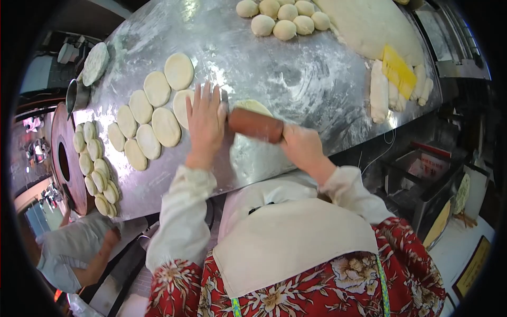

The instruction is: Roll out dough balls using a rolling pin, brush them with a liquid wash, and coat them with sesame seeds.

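My right hand (pixel 303 148) grips a short reddish-brown wooden rolling pin (pixel 255 125). Behind the pin, the far edge of a flattened dough round (pixel 253 106) shows; the pin hides the rest. My left hand (pixel 206 123) is palm down with its fingers stretched out, holding nothing. It partly covers another dough round (pixel 181 107), and I cannot tell whether it presses on it. Left of that hand, several flat dough rounds (pixel 166 126) lie in slanting rows on the floured metal worktop (pixel 253 67).
Several dough balls (pixel 285 29) sit at the back, beside a large dough mass (pixel 368 27). A yellow scraper (pixel 398 71) lies over dough rolls (pixel 379 93) at right. Smaller dough pieces (pixel 95 148) line the left edge, near a round oven mouth (pixel 63 158). A co-worker (pixel 77 249) is at lower left.
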### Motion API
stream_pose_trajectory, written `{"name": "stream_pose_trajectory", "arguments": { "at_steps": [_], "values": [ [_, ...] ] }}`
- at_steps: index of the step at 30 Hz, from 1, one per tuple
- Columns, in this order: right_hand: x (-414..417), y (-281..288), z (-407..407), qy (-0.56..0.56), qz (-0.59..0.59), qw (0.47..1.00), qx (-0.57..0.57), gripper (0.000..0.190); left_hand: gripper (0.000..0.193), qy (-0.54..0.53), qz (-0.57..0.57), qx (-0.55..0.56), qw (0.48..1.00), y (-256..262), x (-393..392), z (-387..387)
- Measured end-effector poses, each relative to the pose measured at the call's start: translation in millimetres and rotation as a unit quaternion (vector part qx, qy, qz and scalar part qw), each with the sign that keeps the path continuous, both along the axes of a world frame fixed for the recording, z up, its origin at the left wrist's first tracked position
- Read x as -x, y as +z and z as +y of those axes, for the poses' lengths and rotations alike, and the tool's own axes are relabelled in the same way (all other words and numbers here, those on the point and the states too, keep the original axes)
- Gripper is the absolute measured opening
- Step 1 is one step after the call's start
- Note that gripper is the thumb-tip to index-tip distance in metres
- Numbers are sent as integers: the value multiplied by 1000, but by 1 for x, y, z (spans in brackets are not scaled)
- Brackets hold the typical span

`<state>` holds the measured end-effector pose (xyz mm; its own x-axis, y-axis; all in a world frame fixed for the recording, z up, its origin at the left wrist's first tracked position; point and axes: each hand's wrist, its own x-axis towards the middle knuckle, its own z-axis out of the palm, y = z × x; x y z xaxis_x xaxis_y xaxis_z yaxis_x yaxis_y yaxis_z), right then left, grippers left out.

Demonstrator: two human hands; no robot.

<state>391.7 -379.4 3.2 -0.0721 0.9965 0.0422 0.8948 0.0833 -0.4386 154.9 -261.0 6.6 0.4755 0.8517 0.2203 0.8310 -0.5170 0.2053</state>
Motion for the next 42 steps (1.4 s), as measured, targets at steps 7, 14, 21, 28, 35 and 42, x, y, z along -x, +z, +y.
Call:
{"name": "stream_pose_trajectory", "arguments": {
  "at_steps": [7, 14, 21, 28, 35, 42],
  "values": [
    [-29, 14, 63, 54, 51, 975, 209, 31, 46, 50, 64, 23, 996, 8, -18, 38],
    [5, 27, -1, 176, 65, 943, 275, 24, 35, 9, -243, 237, 941, 3, -20, 19],
    [-4, 45, 55, 171, 102, 967, 157, 26, 31, 78, -147, 356, 919, 6, -18, 15],
    [13, -5, 110, 108, 202, 964, 135, 26, 25, 40, -267, 408, 872, 3, -20, 13],
    [24, 4, 112, 33, 348, 895, 278, 20, 21, 90, -291, 335, 892, 1, -20, -1],
    [32, -8, 105, 58, 260, 961, 80, 21, 18, 81, -259, 258, 927, -6, -21, -7]
  ]
}}
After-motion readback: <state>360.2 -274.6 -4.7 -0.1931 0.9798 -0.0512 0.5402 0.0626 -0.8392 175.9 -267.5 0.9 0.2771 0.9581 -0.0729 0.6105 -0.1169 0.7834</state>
